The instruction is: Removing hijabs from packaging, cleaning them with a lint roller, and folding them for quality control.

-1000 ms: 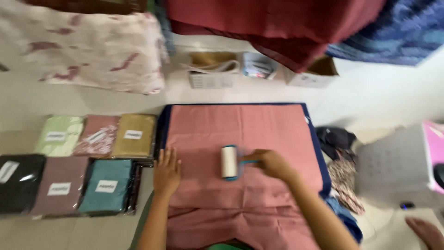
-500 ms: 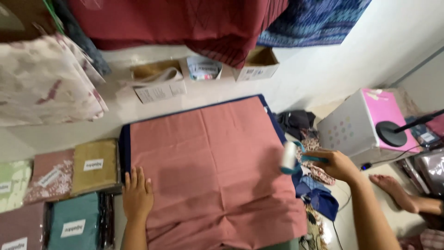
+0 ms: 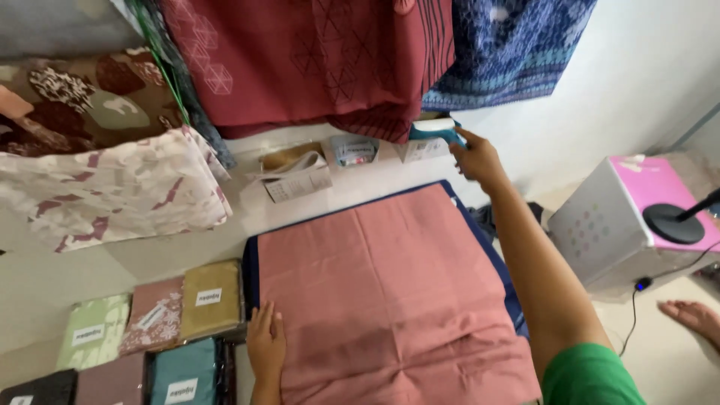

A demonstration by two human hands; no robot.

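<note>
The right hand (image 3: 478, 159) is stretched far forward, its grip closed around the teal handle of a lint roller (image 3: 433, 129), which it holds up over the open cardboard box (image 3: 421, 148) against the wall, just under the hem of the hanging maroon cloth (image 3: 315, 60); the roller's white drum is partly hidden behind that hem. The left hand (image 3: 266, 345) lies flat, fingers spread and holding nothing, on the near-left edge of the salmon-pink fabric (image 3: 382, 292), apparently pinning it so the sheet stays smooth. That fabric is spread square over a dark blue mat (image 3: 250, 277) on the floor, the mat showing as a narrow border along the left, far and right sides. To the left of the mat, folded cloths in clear sleeves (image 3: 157, 330) are laid in rows, each with a white label, kept apart from the working surface. Along the wall stand another carton with papers (image 3: 294, 178) and a small printed packet (image 3: 354, 151). At the right sits a white-and-pink box (image 3: 622, 217) with a black lamp base (image 3: 673, 223) on it, and someone else's bare foot (image 3: 694, 316) rests on the floor nearby.
</note>
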